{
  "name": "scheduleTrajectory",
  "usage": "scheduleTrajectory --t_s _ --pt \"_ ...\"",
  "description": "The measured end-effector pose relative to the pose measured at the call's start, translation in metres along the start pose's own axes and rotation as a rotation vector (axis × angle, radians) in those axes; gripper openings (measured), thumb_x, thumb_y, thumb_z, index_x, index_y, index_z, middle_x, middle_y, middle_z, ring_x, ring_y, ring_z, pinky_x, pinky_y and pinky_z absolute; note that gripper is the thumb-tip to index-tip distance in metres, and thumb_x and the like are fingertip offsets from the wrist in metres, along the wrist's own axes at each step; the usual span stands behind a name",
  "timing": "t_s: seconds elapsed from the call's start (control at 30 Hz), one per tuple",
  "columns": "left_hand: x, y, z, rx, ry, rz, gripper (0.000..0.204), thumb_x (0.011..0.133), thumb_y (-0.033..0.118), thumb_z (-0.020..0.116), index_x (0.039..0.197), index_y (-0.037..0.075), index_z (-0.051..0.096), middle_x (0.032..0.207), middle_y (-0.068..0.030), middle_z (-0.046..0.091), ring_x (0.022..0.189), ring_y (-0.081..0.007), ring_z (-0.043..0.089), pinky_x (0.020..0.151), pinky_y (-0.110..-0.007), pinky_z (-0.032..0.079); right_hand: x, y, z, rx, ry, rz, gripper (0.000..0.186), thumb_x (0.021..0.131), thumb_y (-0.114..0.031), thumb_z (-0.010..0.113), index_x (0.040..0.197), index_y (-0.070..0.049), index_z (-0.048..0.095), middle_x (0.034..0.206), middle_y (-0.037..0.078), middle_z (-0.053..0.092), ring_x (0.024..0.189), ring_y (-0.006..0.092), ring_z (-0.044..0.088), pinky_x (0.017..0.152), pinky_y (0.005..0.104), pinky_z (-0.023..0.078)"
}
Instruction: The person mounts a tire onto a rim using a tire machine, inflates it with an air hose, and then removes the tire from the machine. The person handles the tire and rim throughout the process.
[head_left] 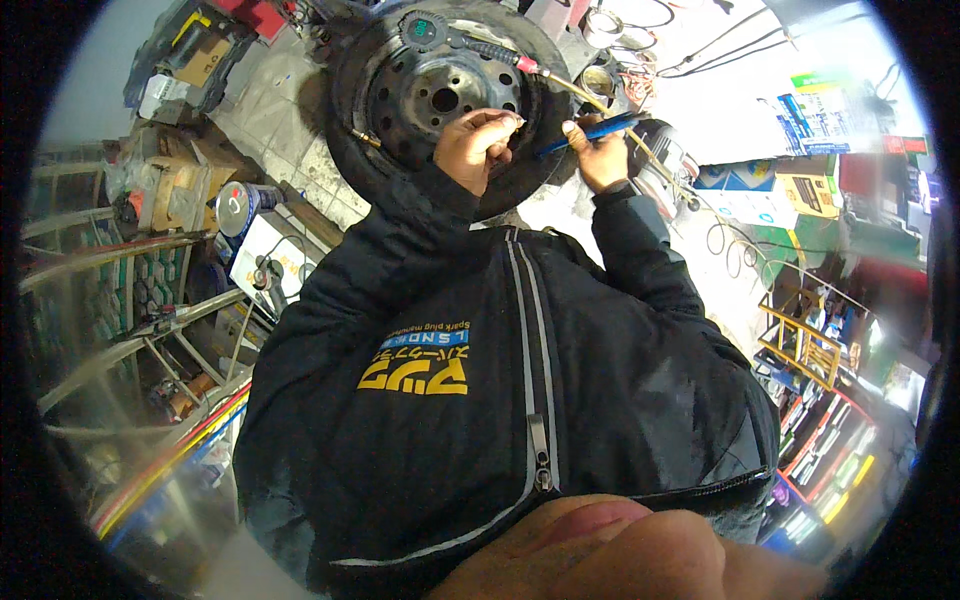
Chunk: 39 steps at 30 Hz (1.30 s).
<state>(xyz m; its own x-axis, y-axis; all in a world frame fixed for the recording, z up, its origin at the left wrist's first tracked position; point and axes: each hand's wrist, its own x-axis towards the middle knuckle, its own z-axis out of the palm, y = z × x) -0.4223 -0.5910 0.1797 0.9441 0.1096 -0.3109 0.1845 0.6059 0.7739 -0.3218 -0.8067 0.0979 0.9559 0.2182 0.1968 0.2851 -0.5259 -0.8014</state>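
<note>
A black tyre (347,95) on a dark steel wheel (425,85) lies flat in front of me. Over its near part, my left hand (475,148) is closed, thumb and forefinger pinched together; whatever is at the fingertips is too small to name. To its right, my right hand (602,160) grips a slim blue tool (608,127), which points left over the tyre's edge; its exact kind does not show. A tyre inflator with a round digital gauge (423,32) rests across the far side of the wheel. A small brass-coloured fitting (366,138) shows at the wheel's left edge.
A yellowish air hose (585,97) runs from the inflator past my right hand. An open dark tool case (190,60) stands at far left, above cardboard boxes (178,190) and a blue can (238,205). A grey machine (665,150) sits right of the tyre.
</note>
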Motion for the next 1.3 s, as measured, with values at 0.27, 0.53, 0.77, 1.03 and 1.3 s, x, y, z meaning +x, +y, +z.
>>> scheduleTrajectory --t_s 0.27,0.53,0.77,1.03,1.3 --pt "-0.015 0.025 0.058 0.442 0.083 0.342 0.016 0.091 0.013 0.068 0.099 0.0 0.072 0.083 -0.0004 0.067 0.074 -0.0069 0.058 0.068 -0.023 0.047 0.026 -0.013 -0.091 1.593 0.002 0.525 0.024 0.097 -0.026 0.068 0.103 -0.004 0.064 0.092 0.013 0.069 0.08 0.0219 0.07 0.074 0.0326 0.062" --pt "-0.029 0.047 0.11 0.564 -0.077 0.753 0.008 0.089 0.002 0.07 0.096 0.0 0.071 0.084 -0.0012 0.064 0.071 -0.006 0.055 0.064 -0.022 0.045 0.014 -0.047 -0.108 1.795 -0.043 0.346 0.03 0.096 -0.026 0.068 0.109 0.0 0.061 0.102 0.012 0.068 0.09 0.0209 0.069 0.081 0.0281 0.061" --pt "-0.034 0.048 0.12 0.673 -0.072 0.801 0.009 0.089 0.001 0.069 0.097 -0.001 0.072 0.084 -0.0016 0.063 0.071 -0.0064 0.054 0.065 -0.021 0.044 0.006 -0.049 -0.111 1.793 -0.111 0.327 0.029 0.097 -0.024 0.067 0.106 0.001 0.059 0.1 0.011 0.067 0.088 0.0204 0.07 0.082 0.0279 0.062" --pt "-0.034 0.045 0.121 0.684 -0.057 0.781 0.009 0.088 0.001 0.07 0.097 0.001 0.072 0.079 0.0006 0.061 0.067 -0.0047 0.052 0.061 -0.021 0.042 0.006 -0.042 -0.111 1.795 -0.111 0.319 0.029 0.097 -0.025 0.066 0.107 0.001 0.059 0.103 0.011 0.067 0.091 0.0193 0.069 0.083 0.0283 0.062" --pt "-0.033 0.048 0.116 0.783 -0.013 0.924 0.01 0.083 0.003 0.074 0.092 0.002 0.071 0.073 -0.0029 0.058 0.061 -0.0098 0.055 0.056 -0.025 0.045 0.007 -0.037 -0.114 1.692 -0.081 0.306 0.027 0.097 -0.028 0.067 0.107 -0.003 0.063 0.106 0.01 0.066 0.093 0.0192 0.068 0.083 0.0274 0.061"
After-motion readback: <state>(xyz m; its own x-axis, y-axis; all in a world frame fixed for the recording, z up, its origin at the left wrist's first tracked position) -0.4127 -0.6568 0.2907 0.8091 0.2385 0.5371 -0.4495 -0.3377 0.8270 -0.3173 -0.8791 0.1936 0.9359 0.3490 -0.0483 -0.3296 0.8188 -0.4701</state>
